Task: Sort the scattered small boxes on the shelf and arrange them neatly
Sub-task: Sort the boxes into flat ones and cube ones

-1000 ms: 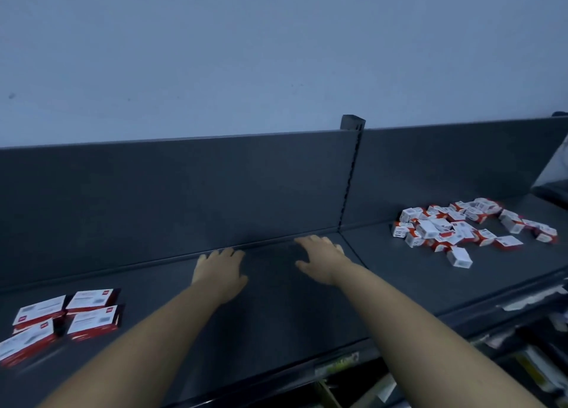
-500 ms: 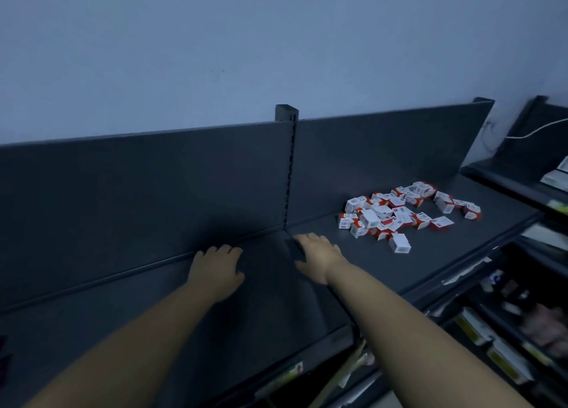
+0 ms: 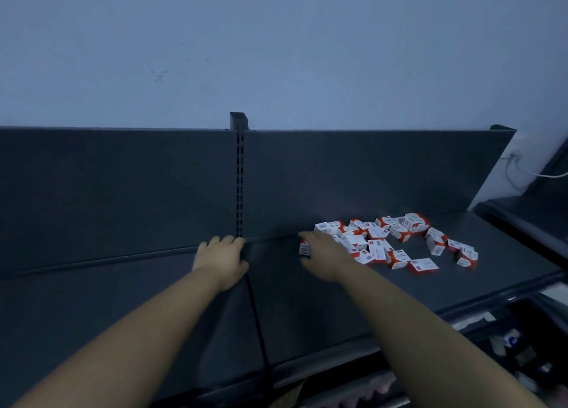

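Head view: bare arms out over a dark shelf [image 3: 338, 309], small boxes [image 3: 381, 241] heaped on its right half.

Shelf runs the full width, with a back panel [image 3: 123, 192] behind it and a slotted upright [image 3: 239, 177] at the seam. The small boxes, white with red ends, lie jumbled along the shelf's back edge, some stacked, some on their sides. Probably light, thin card: easy to slide, easy to crush. Best taken by the long faces, several squared together. Left hand [image 3: 222, 258] lies flat at the back edge by the seam, fingers relaxed, holding nothing. Right hand [image 3: 322, 258] covers the heap's left end. One box [image 3: 304, 249] shows between thumb and forefinger; grip or mere touch, cannot tell. Print on the boxes is unreadable. Lower shelves [image 3: 507, 346] beneath the front right corner are dim and blurred.
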The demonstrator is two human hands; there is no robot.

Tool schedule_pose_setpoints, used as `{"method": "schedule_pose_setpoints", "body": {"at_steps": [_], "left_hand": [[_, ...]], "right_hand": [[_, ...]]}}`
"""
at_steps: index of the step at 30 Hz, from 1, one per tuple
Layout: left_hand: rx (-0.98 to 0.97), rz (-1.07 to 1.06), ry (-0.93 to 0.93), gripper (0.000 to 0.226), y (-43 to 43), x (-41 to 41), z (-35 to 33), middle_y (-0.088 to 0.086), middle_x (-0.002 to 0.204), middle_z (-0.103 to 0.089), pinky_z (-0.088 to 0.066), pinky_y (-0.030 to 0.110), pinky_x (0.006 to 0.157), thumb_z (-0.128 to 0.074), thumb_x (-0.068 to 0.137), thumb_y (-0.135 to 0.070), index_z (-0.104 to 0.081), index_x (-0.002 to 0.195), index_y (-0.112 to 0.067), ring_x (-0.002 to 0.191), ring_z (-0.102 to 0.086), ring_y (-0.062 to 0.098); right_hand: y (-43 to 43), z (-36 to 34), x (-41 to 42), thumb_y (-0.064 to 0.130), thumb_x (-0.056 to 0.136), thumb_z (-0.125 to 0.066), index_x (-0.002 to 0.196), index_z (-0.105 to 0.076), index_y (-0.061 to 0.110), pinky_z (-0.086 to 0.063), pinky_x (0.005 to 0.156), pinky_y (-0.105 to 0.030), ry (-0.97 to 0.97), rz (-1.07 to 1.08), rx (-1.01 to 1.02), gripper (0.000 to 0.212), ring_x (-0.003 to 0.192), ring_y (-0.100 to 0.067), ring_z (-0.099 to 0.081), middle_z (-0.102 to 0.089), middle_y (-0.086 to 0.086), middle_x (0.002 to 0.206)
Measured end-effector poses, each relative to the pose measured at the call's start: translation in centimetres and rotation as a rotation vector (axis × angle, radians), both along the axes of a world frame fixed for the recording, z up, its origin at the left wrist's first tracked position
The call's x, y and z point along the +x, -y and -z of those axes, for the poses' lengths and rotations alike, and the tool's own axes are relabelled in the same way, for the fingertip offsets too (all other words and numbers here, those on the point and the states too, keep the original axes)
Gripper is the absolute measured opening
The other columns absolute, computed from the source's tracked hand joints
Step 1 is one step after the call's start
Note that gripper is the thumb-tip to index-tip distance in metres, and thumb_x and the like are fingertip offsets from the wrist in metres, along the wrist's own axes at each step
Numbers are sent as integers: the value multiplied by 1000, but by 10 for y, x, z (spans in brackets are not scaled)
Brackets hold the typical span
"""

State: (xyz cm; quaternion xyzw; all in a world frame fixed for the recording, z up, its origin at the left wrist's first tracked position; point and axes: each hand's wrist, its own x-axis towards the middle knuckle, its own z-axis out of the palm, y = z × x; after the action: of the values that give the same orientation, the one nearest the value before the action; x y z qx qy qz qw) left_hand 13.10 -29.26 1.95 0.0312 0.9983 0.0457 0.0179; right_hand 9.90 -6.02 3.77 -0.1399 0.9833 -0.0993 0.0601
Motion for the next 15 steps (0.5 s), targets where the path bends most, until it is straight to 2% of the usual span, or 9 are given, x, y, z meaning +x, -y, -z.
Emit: {"method": "schedule_pose_setpoints", "body": {"at_steps": [4,9,15], "left_hand": [[53,-33,5,56,-32,-2,-6,0,148,-40,-30,40,107,-40,96,-41,-29,149,-27,132,-37,26],[99,-70,-23,54,-44,-13,-17,-1,147,-42,-30,40,106,-41,96,-41,-32,147,-27,131,-38,25],[126,-68,-44,54,-55,-34,-26,0,147,-42,-31,41,106,-42,96,-41,-32,147,-28,131,-38,26]], "right_hand": [[-30,-6,-15,30,93,-58,152,-30,23,-37,111,-46,-2,-9,20,66,139,-26,-37,-35,-2,156],[-40,-18,-31,28,95,-58,152,-30,23,-38,110,-43,-21,-29,-101,64,136,-25,-38,-36,-4,153],[-61,-28,-38,29,96,-56,151,-31,24,-37,110,-49,-76,28,-107,61,138,-26,-36,-36,-4,154]]}}
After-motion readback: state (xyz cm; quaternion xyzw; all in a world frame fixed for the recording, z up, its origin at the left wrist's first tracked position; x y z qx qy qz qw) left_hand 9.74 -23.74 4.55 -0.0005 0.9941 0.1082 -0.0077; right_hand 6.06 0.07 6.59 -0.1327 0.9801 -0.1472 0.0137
